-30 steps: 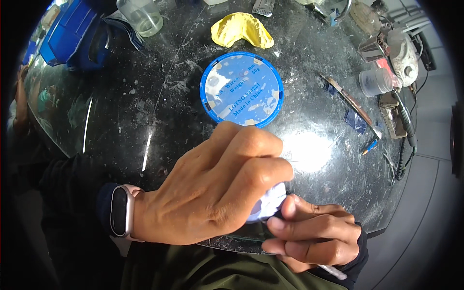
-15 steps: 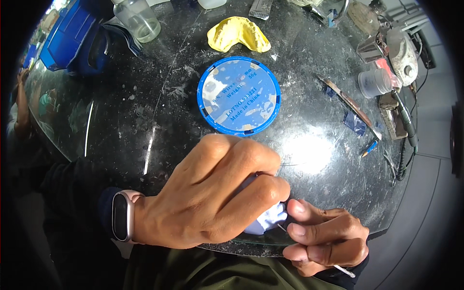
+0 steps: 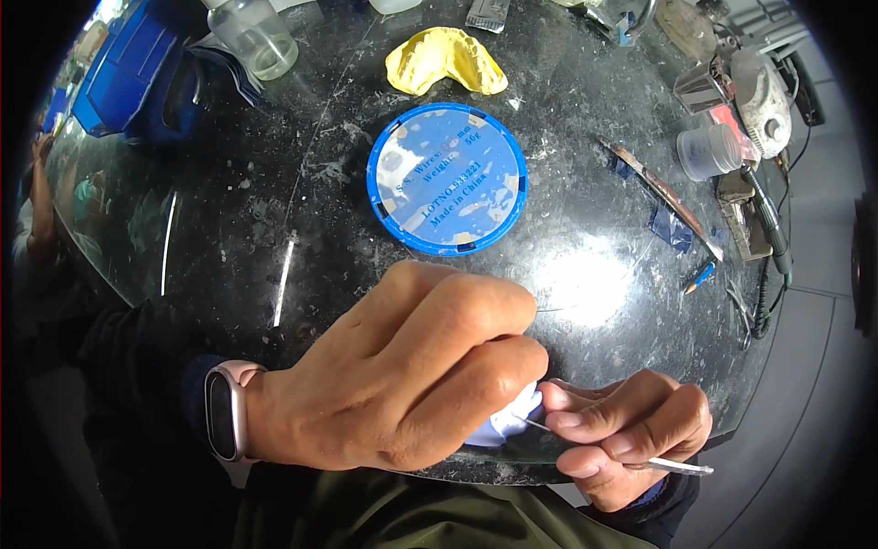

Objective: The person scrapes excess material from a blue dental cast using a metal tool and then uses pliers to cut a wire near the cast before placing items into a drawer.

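Observation:
My left hand point(image 3: 412, 371), with a watch band on its wrist, is curled closed round a pale lavender dental cast point(image 3: 498, 428). Most of the cast is hidden under the fingers; only its lower right part shows, just above the table's near edge. In my right hand point(image 3: 631, 435), pinched between thumb and fingers, is a thin metal dental instrument point(image 3: 679, 468). Its fine tip reaches left onto the cast, though I cannot tell if it touches. The other end, whitish and flattened, sticks out to the right past the hand.
Ahead lies a round blue disc point(image 3: 448, 178), and beyond it a yellow dental cast point(image 3: 445, 62). A glass bottle point(image 3: 261, 41) and a blue container point(image 3: 123, 69) stand far left. To the right are a knife point(image 3: 660, 194), a clear jar point(image 3: 709, 152) and a corded handpiece point(image 3: 768, 220).
My right hand has turned, swinging the instrument's rear end up and to the right, and its tip now lies further over the cast. The left hand keeps its grip, nearly still.

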Demonstrator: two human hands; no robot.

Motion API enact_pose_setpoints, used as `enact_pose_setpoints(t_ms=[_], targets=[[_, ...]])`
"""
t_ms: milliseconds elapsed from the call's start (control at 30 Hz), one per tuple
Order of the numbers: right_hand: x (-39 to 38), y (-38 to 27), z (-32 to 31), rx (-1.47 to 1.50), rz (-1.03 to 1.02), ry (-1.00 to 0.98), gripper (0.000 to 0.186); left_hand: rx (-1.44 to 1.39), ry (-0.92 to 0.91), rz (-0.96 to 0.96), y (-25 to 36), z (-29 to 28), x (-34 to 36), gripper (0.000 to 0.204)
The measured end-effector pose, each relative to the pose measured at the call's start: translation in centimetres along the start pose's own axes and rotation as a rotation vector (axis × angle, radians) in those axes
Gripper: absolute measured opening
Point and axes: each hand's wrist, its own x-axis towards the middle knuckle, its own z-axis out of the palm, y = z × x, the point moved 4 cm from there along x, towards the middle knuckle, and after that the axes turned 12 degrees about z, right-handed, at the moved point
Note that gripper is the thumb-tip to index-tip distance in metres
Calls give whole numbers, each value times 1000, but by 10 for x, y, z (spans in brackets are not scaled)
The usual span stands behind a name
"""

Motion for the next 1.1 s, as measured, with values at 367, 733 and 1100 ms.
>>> enact_pose_setpoints(t_ms=[367, 733, 1100], targets=[[7, -4, -3, -302, -27, -79, 35, 34, -16, 12, 2, 0, 0, 33], [6, -1, -5, -176, 71, -81, 35, -10, -16, 8, 2, 2, -1, 33], [15, -6, -3, -255, 115, -113, 33, 45, -32, 10, 1, 7, -3, 32]])
